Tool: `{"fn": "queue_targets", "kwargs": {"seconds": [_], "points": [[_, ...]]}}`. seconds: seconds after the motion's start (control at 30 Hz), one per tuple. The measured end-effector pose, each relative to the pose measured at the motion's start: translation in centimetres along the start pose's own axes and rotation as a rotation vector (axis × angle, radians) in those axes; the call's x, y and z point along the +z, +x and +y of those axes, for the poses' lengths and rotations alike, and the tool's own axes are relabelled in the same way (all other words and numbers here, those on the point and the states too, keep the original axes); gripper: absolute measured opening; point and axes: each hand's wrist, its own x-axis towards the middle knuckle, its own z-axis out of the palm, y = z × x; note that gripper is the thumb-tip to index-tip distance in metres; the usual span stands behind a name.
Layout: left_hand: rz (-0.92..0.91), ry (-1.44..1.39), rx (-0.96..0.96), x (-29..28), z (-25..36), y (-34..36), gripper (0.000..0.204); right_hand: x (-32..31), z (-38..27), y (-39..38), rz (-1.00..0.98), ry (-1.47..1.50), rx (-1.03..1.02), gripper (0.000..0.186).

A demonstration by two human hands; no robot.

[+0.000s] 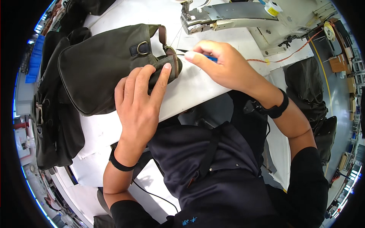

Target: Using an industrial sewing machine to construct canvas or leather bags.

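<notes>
A dark olive fabric bag (91, 72) lies on the white sewing table, with a metal D-ring (143, 48) on a dark tab. Its brown-taped metal zipper (176, 65) curves around the open end at the right. My left hand (138, 98) grips the bag beside that zipper, fingers stretched over the fabric; its thumb is hard to make out. In my right hand (224, 62) are small blue-handled thread snips (211, 58), their pointed tips close to the zipper edge. Thin threads (177, 38) run from there up toward the sewing machine.
The sewing machine (228, 17) stands at the far side, a small white bottle (272, 8) on top. More dark bags (57, 125) hang over the table's left edge. Others are piled at the right (306, 83). An orange cord (281, 60) crosses the table's right side.
</notes>
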Motion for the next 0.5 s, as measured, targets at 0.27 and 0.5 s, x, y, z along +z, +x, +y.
{"fn": "queue_targets", "kwargs": {"seconds": [0.27,0.5], "points": [[0.025,-0.008,-0.021,0.2,0.2,-0.4,0.056,2.2,-1.6,1.9,0.093,0.035,-0.180,0.035],[0.018,-0.030,-0.028,0.3,0.2,-1.0,0.048,0.5,-0.7,0.1,-0.024,0.074,0.089,0.028]]}}
